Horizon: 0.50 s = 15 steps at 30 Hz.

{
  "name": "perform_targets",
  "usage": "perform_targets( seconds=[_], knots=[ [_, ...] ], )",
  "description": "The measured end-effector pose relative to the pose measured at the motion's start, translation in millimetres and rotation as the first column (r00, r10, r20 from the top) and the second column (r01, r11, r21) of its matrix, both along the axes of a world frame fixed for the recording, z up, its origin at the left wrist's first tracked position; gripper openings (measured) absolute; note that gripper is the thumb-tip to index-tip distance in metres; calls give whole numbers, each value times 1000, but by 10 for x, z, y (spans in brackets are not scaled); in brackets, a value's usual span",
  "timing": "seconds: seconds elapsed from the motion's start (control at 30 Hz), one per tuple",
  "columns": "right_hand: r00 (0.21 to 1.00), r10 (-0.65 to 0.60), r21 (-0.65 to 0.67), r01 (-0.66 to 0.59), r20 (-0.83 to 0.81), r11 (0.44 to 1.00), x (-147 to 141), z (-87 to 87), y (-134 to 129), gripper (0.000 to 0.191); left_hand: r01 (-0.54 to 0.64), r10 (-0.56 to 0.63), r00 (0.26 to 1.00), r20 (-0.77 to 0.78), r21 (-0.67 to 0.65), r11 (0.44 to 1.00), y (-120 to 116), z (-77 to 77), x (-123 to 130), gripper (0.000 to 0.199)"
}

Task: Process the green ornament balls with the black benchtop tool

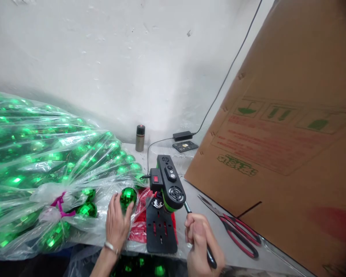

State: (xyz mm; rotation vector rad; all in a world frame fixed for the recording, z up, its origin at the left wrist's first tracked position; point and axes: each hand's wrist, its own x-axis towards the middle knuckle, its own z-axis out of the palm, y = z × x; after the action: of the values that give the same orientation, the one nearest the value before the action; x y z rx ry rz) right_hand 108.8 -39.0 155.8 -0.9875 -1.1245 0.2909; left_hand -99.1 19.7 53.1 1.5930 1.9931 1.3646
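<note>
My left hand [117, 218], with a bangle at the wrist, is closed around a shiny green faceted ball [128, 197] just left of a small black machine [170, 177]. The machine has round vents, a red switch and a slotted black base plate [161, 232] at the front. My right hand [202, 240] is wrapped in a fist round a lever handle [211, 257] that runs from the machine's right side. Red plastic [137, 227] lies under the machine. Two more green balls [87, 209] sit by the purple tie of a clear bag [50, 206].
The clear bag bulges with many green balls on the left. At right, scissors [239, 232] lie before a large cardboard box [276, 146]. A small bottle [140, 138], a power adapter [183, 135] with its cord and a dark phone-like slab [185, 146] are near the wall. More green balls [141, 265] show below the table edge.
</note>
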Motion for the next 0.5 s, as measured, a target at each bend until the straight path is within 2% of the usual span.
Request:
perform_targets(
  seconds=[0.03,0.1,0.17,0.23,0.33,0.37,0.4,0.43,0.5],
  knots=[
    [1000,1,-4,-1,10,1000,9,-2,-4,40,-10,10,1000,3,-116,993,211,162,-32,71],
    [1000,5,-15,-4,31,1000,26,9,-17,41,42,-27,999,47,-338,940,522,392,-77,73],
    [998,8,-18,-7,57,1000,34,60,-27,43,107,-66,992,108,-429,897,661,488,-105,64],
    [997,4,0,-4,76,1000,28,162,-26,45,160,-91,980,176,-431,888,645,490,-116,57],
    [996,-4,20,2,84,1000,6,371,-1,47,233,-121,946,300,-373,898,412,423,-63,62],
    [996,-6,14,4,89,1000,0,438,9,48,266,-121,908,401,-329,906,302,393,-18,67],
    [995,-7,8,7,96,1000,-4,495,19,49,297,-114,837,536,-270,916,186,359,43,71],
    [995,-9,5,9,103,1000,-5,541,26,50,320,-103,725,681,-201,926,72,319,116,74],
    [993,-6,1,6,120,1000,-1,589,34,50,324,-80,447,891,-78,943,-127,223,282,81]
  ],
)
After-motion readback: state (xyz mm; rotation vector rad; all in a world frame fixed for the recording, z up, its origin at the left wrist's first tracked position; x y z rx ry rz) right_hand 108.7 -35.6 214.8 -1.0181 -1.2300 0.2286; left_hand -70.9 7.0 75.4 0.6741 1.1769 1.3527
